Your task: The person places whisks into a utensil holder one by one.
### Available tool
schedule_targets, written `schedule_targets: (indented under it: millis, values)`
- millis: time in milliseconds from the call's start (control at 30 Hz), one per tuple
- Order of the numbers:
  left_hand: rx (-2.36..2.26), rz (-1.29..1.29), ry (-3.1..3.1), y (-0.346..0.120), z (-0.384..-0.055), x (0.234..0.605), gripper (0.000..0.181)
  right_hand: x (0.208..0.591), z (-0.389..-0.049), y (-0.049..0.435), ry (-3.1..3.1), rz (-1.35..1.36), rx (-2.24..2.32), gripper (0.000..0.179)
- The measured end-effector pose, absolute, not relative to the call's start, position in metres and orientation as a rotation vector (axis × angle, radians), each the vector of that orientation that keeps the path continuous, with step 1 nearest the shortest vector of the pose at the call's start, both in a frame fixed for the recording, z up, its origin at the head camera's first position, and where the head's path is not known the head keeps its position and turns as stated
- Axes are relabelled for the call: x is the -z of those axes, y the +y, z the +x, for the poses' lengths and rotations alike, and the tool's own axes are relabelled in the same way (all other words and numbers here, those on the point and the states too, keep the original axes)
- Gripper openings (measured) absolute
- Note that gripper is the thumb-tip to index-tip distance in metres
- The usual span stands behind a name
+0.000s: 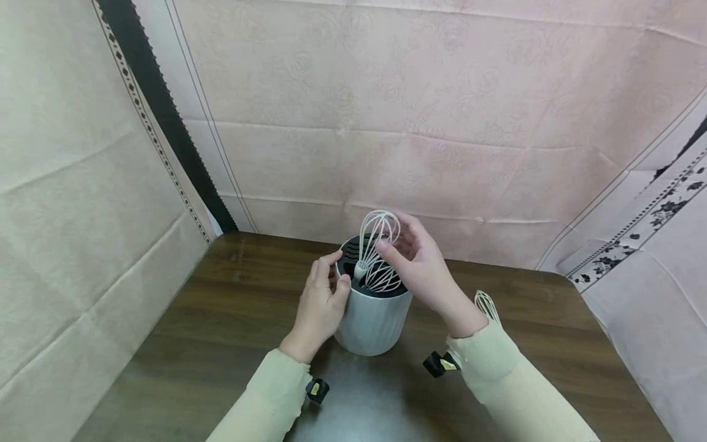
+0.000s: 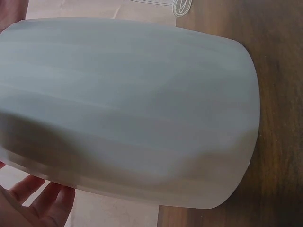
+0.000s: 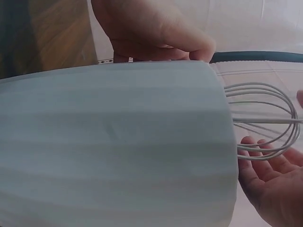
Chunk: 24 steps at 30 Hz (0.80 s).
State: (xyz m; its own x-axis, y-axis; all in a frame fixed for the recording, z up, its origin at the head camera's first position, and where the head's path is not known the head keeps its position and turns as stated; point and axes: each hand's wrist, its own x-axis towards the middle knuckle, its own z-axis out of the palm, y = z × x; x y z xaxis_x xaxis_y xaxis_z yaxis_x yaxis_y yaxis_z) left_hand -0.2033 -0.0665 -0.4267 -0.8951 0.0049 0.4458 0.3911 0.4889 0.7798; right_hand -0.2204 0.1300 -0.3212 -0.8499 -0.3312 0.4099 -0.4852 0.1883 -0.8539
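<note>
A pale grey-white ribbed utensil holder (image 1: 371, 322) with a black slotted top (image 1: 350, 245) stands upright on the table. My left hand (image 1: 323, 298) grips its left side near the rim, thumb in front. Rising from the top is a white wire whisk (image 1: 380, 224), wires up, its ferrule down in an opening. My right hand (image 1: 420, 261) holds these wires between thumb and fingers; in the right wrist view the fingers (image 3: 265, 165) curve along the wire loops (image 3: 267, 90). More white whisk wires (image 1: 381, 279) show lower, by the opening's right edge.
Another white whisk (image 1: 487, 305) lies on the brown wooden table (image 1: 221, 344), partly hidden behind my right wrist. A light patterned cloth (image 1: 414, 123) hangs behind the table's far edge, with more cloth at both sides.
</note>
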Motion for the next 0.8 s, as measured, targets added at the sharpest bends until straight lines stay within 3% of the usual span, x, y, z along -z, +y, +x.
schedule_targets:
  millis: [433, 800]
  values:
    - [1.368, -0.322, -2.351, -0.0658, -0.2030, 0.4265, 0.045, 0.3209, -0.2156, 0.1293, -2.285, 0.861, -1.721, 0.040]
    - [1.370, -0.323, -2.353, -0.0657, -0.2030, 0.4264, 0.045, 0.3241, -0.2107, 0.1255, -2.415, 0.940, -1.629, 0.040]
